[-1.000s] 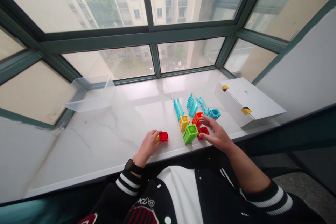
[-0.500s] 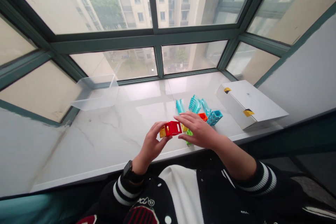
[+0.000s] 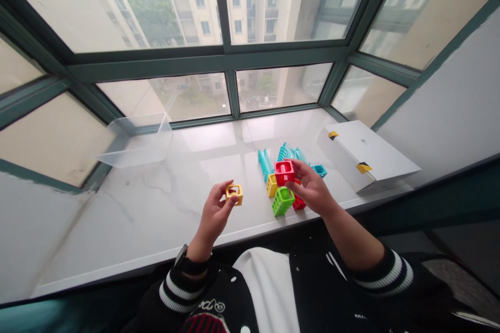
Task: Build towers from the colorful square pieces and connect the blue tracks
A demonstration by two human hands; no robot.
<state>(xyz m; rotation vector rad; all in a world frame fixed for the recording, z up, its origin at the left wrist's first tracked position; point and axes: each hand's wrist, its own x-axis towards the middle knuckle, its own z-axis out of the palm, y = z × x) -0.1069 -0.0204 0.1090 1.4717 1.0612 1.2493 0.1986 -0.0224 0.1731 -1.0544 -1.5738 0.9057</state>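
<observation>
My left hand (image 3: 216,207) pinches a yellow hollow toy block (image 3: 238,188) above the white sill. A red hollow block (image 3: 284,173) is gripped in my right hand (image 3: 312,187), held apart from the yellow one. Just below it a green block (image 3: 283,202) stands on the sill. Beside that are a second yellow block (image 3: 271,186) and another red block (image 3: 299,203), partly covered by my right hand. Behind them lie translucent blue track pieces (image 3: 265,164) and a blue block (image 3: 320,170), the latter partly hidden.
A clear plastic bin (image 3: 136,153) stands at the left back of the marble-patterned sill (image 3: 156,218). On the right is a white box (image 3: 367,151) with yellow-and-black tabs. Green-framed windows (image 3: 203,60) enclose the back and sides.
The red and yellow blocks, joined in my left hand before, are now apart. My right hand has taken the red block and moved right; my left hand keeps the yellow one.
</observation>
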